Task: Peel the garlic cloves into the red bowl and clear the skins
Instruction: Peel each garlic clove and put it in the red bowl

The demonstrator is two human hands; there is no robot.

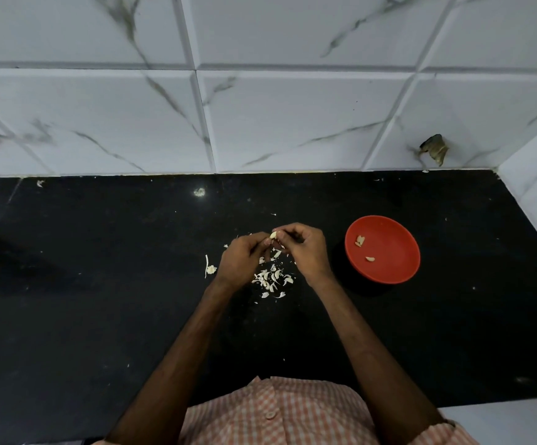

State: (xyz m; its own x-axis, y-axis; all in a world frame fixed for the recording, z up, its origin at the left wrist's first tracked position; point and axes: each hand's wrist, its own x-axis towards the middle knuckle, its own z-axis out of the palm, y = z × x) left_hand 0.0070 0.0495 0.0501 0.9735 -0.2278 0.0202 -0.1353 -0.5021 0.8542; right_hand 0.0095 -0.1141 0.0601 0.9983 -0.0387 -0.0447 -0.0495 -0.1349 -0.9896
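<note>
Clove (pixel 272 235) sits pinched between the fingers of both hands: the left hand (pixel 241 263) and right hand (pixel 304 248) meet above the black desk (pixel 100 284), fingers curled tight onto it. Skins (pixel 272 279) lie scattered on the desk just beneath the hands. To the right, apart from the hands, stands the red bowl (pixel 392 271), holding a few peeled cloves (pixel 360 241).

Glossy blk counter (pixel 100 300), papery skins (pixel 272 279).
</note>
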